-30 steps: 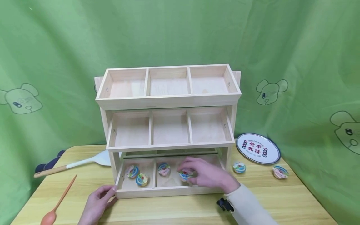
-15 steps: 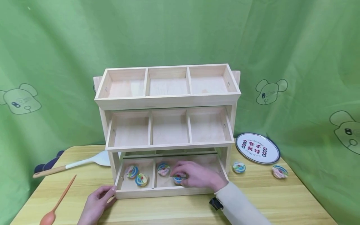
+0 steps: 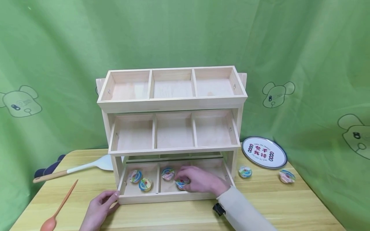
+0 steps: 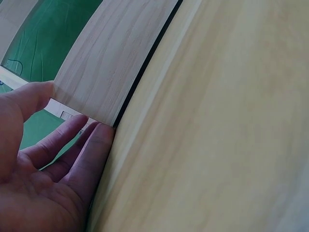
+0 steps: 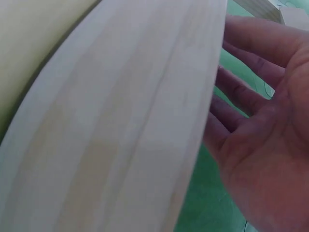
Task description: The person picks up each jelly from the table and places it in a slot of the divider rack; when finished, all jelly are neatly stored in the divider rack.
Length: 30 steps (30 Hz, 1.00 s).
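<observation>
A three-tier wooden rack [image 3: 172,103] with divided trays stands on the table. My left hand [image 3: 99,209] grips the left front corner of the bottom tray [image 3: 138,199], thumb on the front and fingers at the side, as the left wrist view shows. Inside that tray, my right hand [image 3: 200,180] pinches a small jelly cup [image 3: 181,184] at the floor of the middle part. Beside it sits another jelly cup [image 3: 168,174]; a pink one [image 3: 135,176] and a yellow one [image 3: 145,184] lie in the left compartment. In the right wrist view the tray's front board [image 5: 145,121] hides my right fingertips.
On the right are a white plate [image 3: 264,152] with red characters and two loose jelly cups, one nearer the rack [image 3: 245,172] and one farther right [image 3: 287,176]. A white spatula [image 3: 81,167] and an orange spoon [image 3: 57,211] lie left. A green curtain hangs behind.
My right hand has moved left with the jelly cup, bringing it close to the other cup in the middle part of the bottom tray. The left hand keeps its place.
</observation>
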Tool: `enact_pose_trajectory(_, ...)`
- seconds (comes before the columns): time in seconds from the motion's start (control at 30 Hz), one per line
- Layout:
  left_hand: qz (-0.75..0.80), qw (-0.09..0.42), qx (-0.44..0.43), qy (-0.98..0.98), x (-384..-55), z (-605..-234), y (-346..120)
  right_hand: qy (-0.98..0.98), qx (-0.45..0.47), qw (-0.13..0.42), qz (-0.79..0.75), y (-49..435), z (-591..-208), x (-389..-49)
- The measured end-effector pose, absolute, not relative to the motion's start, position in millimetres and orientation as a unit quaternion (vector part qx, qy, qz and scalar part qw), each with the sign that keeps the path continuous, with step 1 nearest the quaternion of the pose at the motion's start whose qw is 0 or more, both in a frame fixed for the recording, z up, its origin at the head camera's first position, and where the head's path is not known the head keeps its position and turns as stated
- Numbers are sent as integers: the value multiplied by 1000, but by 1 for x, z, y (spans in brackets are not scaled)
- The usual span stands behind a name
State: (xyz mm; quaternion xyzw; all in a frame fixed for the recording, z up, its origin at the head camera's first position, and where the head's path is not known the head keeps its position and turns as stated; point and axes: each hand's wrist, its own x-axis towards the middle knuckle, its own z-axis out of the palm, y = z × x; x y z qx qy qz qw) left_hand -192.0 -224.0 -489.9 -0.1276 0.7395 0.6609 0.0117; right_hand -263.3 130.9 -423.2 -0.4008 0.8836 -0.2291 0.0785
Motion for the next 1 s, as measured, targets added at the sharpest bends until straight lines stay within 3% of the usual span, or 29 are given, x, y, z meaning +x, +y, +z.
enact_pose_trajectory(1.0,669,9,-126,733,-193,-493,-225,878,-387,89,-268,137,-426,-262)
